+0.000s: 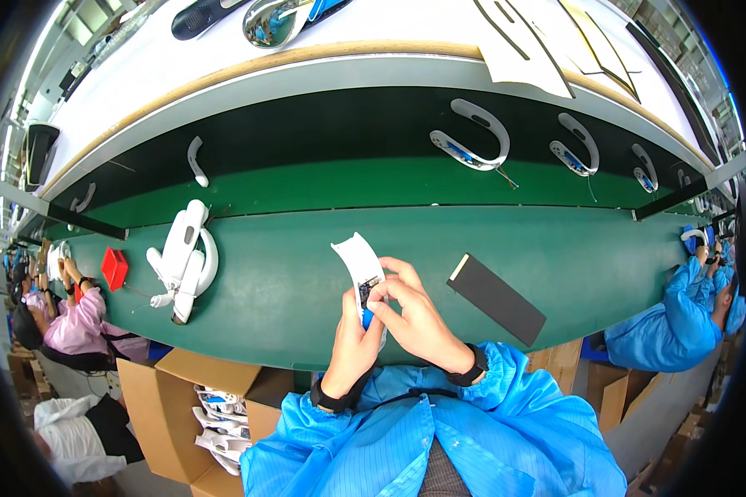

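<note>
In the middle of the frame, above the green counter [282,273], my left hand [350,348] is curled around the lower end of a curved white part [358,261]. My right hand [416,313] is half closed, fingertips bent against the part's dark inner section; I can't tell whether they pinch anything. A blue piece [367,318] shows between my hands. Right of centre lies a dark slab [499,301]; left of centre, piled white parts [184,258].
</note>
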Action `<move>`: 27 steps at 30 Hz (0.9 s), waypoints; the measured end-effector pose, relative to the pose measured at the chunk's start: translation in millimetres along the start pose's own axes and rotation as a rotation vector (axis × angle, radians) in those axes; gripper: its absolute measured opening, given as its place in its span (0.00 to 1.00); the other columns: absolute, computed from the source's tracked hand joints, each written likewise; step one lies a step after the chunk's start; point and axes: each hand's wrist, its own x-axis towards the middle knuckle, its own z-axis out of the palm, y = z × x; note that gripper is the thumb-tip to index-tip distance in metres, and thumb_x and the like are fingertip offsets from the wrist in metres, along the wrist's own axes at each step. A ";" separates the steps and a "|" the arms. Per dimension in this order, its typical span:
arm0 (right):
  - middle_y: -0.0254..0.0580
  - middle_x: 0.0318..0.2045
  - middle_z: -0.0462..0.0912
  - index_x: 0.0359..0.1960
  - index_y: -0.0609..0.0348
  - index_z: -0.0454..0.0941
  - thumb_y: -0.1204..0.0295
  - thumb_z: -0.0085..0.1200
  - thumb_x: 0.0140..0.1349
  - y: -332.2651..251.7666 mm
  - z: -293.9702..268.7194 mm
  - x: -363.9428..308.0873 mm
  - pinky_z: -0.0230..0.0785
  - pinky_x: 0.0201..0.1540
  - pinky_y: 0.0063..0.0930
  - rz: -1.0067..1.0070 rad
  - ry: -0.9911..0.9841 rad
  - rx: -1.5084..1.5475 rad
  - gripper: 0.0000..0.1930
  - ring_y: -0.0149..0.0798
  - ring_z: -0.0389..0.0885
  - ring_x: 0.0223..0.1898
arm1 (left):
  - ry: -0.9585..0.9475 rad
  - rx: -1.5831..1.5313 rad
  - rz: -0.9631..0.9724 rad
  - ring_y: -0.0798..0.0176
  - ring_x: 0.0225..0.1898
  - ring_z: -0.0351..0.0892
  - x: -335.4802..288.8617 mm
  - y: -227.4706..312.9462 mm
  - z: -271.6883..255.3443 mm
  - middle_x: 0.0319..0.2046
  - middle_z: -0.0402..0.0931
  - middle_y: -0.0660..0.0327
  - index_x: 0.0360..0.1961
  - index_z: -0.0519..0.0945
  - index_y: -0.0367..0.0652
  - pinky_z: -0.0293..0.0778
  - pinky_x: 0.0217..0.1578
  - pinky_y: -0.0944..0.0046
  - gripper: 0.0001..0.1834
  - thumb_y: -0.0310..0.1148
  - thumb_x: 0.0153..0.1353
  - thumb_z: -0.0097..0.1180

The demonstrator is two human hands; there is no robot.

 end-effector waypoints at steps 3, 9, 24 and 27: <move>0.48 0.53 0.63 0.31 0.60 0.72 0.78 0.52 0.55 4.8 1.5 1.7 0.65 0.50 0.35 -0.012 -0.002 -0.005 0.03 0.44 0.68 0.51 | -0.002 0.055 0.006 0.56 0.43 0.74 1.4 0.3 -0.4 0.42 0.71 0.49 0.55 0.58 0.38 0.70 0.42 0.60 0.21 0.24 0.60 0.45; 0.48 0.53 0.61 0.31 0.61 0.72 0.79 0.52 0.55 5.9 2.4 2.8 0.65 0.50 0.35 -0.012 -0.002 -0.024 0.03 0.43 0.69 0.48 | -0.017 -0.029 -0.103 0.62 0.50 0.66 1.4 9.0 1.0 0.46 0.67 0.54 0.53 0.60 0.38 0.63 0.50 0.63 0.19 0.21 0.59 0.42; 0.46 0.53 0.63 0.43 0.57 0.67 0.78 0.54 0.51 22.4 9.9 12.9 0.63 0.49 0.30 0.108 0.040 -0.006 0.17 0.39 0.70 0.48 | 0.001 0.179 -0.017 0.39 0.42 0.75 10.3 -14.0 -5.4 0.39 0.73 0.42 0.56 0.57 0.39 0.71 0.38 0.52 0.24 0.22 0.57 0.44; 0.46 0.53 0.63 0.56 0.55 0.57 0.78 0.55 0.50 40.5 18.7 22.8 0.63 0.50 0.31 0.138 0.052 0.106 0.30 0.39 0.70 0.49 | -0.011 0.233 -0.036 0.38 0.42 0.74 20.4 -31.2 -11.4 0.42 0.71 0.43 0.55 0.59 0.40 0.71 0.39 0.51 0.24 0.22 0.56 0.45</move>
